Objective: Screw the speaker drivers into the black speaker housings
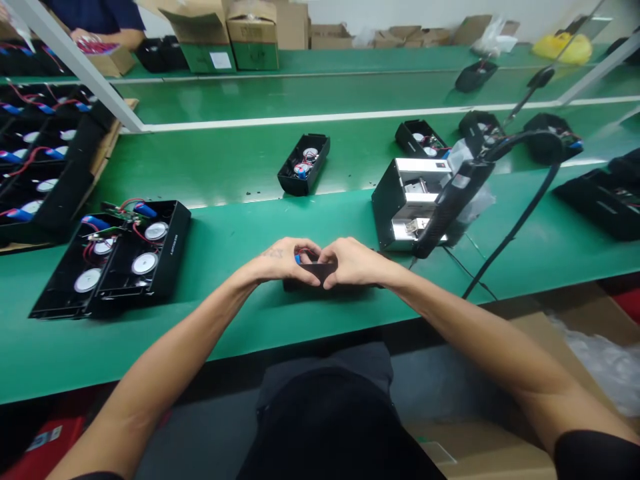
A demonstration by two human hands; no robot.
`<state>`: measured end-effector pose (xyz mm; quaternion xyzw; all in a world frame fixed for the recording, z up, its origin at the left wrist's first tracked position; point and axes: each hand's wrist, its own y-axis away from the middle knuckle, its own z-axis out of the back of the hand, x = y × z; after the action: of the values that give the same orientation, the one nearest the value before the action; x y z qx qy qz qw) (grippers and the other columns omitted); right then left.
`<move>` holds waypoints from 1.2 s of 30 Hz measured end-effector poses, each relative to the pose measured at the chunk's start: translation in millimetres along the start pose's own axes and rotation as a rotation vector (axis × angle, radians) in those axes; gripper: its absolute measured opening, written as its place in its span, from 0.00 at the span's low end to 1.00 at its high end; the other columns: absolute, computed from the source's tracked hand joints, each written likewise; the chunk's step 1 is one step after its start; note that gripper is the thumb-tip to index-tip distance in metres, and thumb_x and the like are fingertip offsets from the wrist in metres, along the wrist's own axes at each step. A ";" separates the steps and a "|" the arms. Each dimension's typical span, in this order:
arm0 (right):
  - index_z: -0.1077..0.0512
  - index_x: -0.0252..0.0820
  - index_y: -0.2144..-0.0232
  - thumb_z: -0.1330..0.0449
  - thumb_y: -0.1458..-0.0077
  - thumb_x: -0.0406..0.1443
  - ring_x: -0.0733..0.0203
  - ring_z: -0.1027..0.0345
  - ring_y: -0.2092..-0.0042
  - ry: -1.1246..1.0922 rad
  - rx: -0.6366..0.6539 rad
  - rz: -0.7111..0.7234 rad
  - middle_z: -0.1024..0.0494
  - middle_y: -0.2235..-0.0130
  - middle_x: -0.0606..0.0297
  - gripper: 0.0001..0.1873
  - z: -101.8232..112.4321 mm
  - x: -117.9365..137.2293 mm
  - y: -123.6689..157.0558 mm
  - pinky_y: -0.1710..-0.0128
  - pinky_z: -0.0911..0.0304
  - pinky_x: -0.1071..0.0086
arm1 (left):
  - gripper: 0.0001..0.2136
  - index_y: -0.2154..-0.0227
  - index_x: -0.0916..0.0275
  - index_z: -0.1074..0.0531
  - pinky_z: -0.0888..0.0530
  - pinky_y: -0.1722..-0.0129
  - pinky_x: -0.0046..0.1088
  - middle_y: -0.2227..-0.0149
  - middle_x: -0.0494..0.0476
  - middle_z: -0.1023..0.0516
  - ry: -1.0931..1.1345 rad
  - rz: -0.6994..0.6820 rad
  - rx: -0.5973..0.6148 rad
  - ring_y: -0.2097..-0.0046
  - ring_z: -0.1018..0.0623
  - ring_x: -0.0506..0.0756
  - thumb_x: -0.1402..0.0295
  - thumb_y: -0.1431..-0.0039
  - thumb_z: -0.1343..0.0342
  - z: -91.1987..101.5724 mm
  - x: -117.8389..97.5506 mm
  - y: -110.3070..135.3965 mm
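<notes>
On the green bench straight in front of me lies a black speaker housing (323, 269), mostly covered by my hands. My left hand (285, 261) grips its left side, fingers curled over the edge and thumb along the near wall. Mirroring it, my right hand (354, 264) is closed on the right side, and the thumbs nearly meet. A blue cylindrical part (299, 258) and some red wire show inside, by my left fingers. What the fingertips touch within the housing is hidden.
Two open housings (175, 247) with round speakers and wires stand at left. Another open housing (304, 163) lies ahead on the conveyor. A silver-and-black machine (385, 210) and a black lamp (453, 207) stand close on the right. A co-worker's arm (131, 38) shows far left.
</notes>
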<state>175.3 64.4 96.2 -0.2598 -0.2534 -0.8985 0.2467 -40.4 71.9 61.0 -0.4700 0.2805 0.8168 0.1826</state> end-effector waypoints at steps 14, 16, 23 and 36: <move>0.16 0.43 0.62 0.26 0.59 0.37 0.61 0.28 0.67 0.020 -0.047 0.055 0.19 0.70 0.68 0.17 -5.5 -0.2 4.4 0.71 0.44 0.70 | 0.24 0.56 0.60 0.19 0.33 0.73 0.23 0.69 0.48 0.22 -0.001 0.006 -0.015 0.71 0.28 0.48 0.63 0.60 0.25 -3.5 -3.8 4.3; 0.16 0.43 0.62 0.25 0.58 0.39 0.61 0.27 0.66 0.013 -0.026 0.065 0.19 0.69 0.68 0.17 -6.5 -1.1 4.3 0.70 0.43 0.70 | 0.25 0.56 0.60 0.19 0.33 0.73 0.23 0.69 0.48 0.22 -0.006 0.006 -0.019 0.71 0.28 0.48 0.62 0.60 0.25 -4.0 -3.7 5.0; 0.16 0.42 0.65 0.24 0.59 0.44 0.61 0.33 0.69 0.105 -0.017 -0.039 0.23 0.73 0.67 0.18 -7.9 6.6 -0.6 0.73 0.48 0.69 | 0.27 0.55 0.61 0.20 0.33 0.72 0.23 0.69 0.48 0.23 -0.006 0.002 -0.013 0.71 0.28 0.48 0.60 0.61 0.24 -3.6 -2.1 3.0; 0.18 0.43 0.65 0.24 0.56 0.43 0.58 0.29 0.68 0.174 -0.026 -0.034 0.21 0.72 0.65 0.16 -17.3 13.7 7.9 0.71 0.45 0.68 | 0.25 0.58 0.60 0.20 0.33 0.72 0.24 0.69 0.47 0.23 -0.029 0.004 -0.008 0.71 0.28 0.49 0.60 0.61 0.24 -9.3 1.3 6.6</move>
<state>163.7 44.0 94.1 -0.1797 -0.2237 -0.9250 0.2492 -38.6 61.0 58.1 -0.4585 0.2753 0.8249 0.1831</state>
